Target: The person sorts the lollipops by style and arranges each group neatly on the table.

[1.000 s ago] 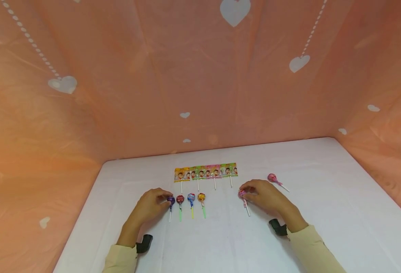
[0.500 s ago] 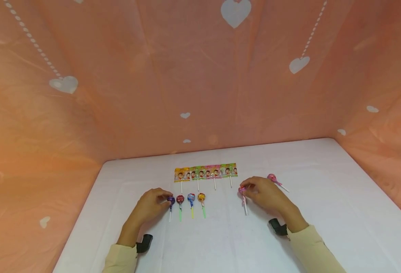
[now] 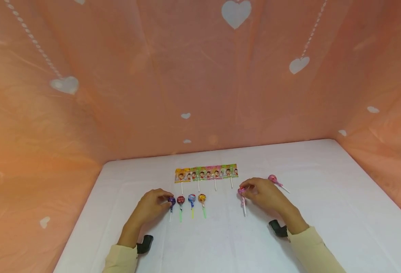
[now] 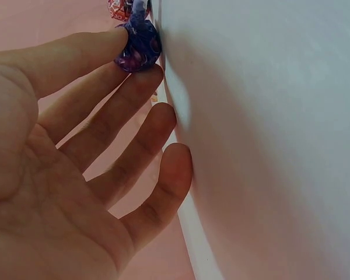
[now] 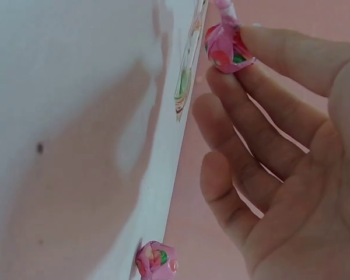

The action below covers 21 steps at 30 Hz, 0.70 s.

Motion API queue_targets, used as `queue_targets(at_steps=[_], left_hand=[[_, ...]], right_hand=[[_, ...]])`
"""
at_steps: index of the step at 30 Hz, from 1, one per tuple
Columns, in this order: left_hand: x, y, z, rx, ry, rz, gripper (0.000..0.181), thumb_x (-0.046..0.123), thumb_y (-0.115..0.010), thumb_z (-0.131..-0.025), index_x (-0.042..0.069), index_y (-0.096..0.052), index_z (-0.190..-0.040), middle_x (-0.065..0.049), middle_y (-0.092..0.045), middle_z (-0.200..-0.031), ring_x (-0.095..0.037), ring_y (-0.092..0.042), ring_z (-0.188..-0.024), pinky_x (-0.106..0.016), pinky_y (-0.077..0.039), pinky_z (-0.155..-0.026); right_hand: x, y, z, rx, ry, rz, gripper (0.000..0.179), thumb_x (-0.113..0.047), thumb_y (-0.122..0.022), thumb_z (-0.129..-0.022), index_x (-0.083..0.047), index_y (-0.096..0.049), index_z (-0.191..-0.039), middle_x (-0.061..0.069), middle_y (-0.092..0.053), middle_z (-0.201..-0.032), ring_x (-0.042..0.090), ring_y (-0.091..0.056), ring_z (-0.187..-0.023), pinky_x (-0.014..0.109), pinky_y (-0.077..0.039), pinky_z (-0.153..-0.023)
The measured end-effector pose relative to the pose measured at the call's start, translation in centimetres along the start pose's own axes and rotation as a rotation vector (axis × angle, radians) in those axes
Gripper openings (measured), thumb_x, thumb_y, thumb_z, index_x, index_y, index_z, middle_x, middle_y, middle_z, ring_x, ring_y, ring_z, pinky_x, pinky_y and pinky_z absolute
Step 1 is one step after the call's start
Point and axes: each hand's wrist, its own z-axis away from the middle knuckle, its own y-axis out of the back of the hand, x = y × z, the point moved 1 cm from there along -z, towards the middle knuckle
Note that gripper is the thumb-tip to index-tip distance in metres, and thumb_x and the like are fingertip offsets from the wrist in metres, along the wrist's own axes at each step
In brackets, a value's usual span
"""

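Note:
My left hand (image 3: 151, 206) holds the purple-wrapped lollipop (image 4: 141, 49) by its head, between thumb and fingertips, at the left end of a row. To its right lie a red lollipop (image 3: 180, 200), a blue one (image 3: 191, 198) and a yellow one (image 3: 202, 198), sticks toward me. My right hand (image 3: 262, 192) pinches the head of a pink lollipop (image 5: 224, 48), its white stick pointing toward me in the head view. In the right wrist view that lollipop appears raised off the table. Another pink lollipop (image 3: 273, 178) lies beyond the right hand, stick slanting right.
Behind the row lie several flat-packed lollipops side by side, in an orange packet (image 3: 182, 175), green packets (image 3: 229, 171) and a pink packet (image 3: 214, 173). The white table (image 3: 207, 246) ends at a peach curtain (image 3: 200, 87) with white hearts. A dark device (image 3: 278, 228) sits at each wrist.
The right hand has shifted slightly away from me, and the pink lollipop's stick has swung a little to the left. The left hand stays on the purple lollipop.

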Motion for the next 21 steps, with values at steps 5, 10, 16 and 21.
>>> queue_targets(at_steps=[5, 10, 16, 21], left_hand=[[0.0, 0.0, 0.2, 0.011, 0.007, -0.026, 0.021, 0.01, -0.074, -0.086, 0.015, -0.077, -0.106, -0.003, -0.073, -0.105, -0.024, -0.065, -0.102, -0.052, -0.05, -0.097], [0.3, 0.2, 0.0, 0.012, -0.013, -0.018, 0.021, 0.009, -0.074, -0.086, 0.014, -0.077, -0.106, -0.003, -0.073, -0.103, -0.024, -0.065, -0.101, -0.051, -0.051, -0.096], [0.2, 0.0, 0.0, 0.006, 0.007, -0.021, 0.021, 0.01, -0.074, -0.086, 0.016, -0.077, -0.107, -0.003, -0.073, -0.105, -0.023, -0.065, -0.101, -0.05, -0.051, -0.096], [0.1, -0.1, 0.0, 0.002, 0.009, -0.006, 0.021, 0.01, -0.074, -0.087, 0.015, -0.077, -0.107, -0.002, -0.072, -0.104, -0.022, -0.064, -0.101, -0.05, -0.051, -0.096]], right_hand=[[-0.5, -0.4, 0.0, -0.019, -0.018, -0.014, 0.018, -0.023, -0.07, -0.091, -0.02, -0.074, -0.109, -0.008, -0.07, -0.098, 0.011, -0.061, -0.092, 0.039, -0.053, -0.088], [-0.9, -0.6, -0.3, -0.012, 0.005, -0.006, 0.017, -0.022, -0.071, -0.09, -0.02, -0.074, -0.107, -0.008, -0.069, -0.095, 0.01, -0.061, -0.09, 0.037, -0.053, -0.085], [-1.1, -0.9, -0.4, -0.009, 0.023, -0.004, 0.017, -0.023, -0.071, -0.09, -0.019, -0.074, -0.106, -0.009, -0.069, -0.094, 0.009, -0.061, -0.089, 0.036, -0.053, -0.085], [-1.3, -1.1, -0.5, -0.005, 0.035, -0.01, 0.016, -0.023, -0.071, -0.09, -0.018, -0.074, -0.106, -0.009, -0.069, -0.093, 0.009, -0.061, -0.089, 0.037, -0.053, -0.086]])
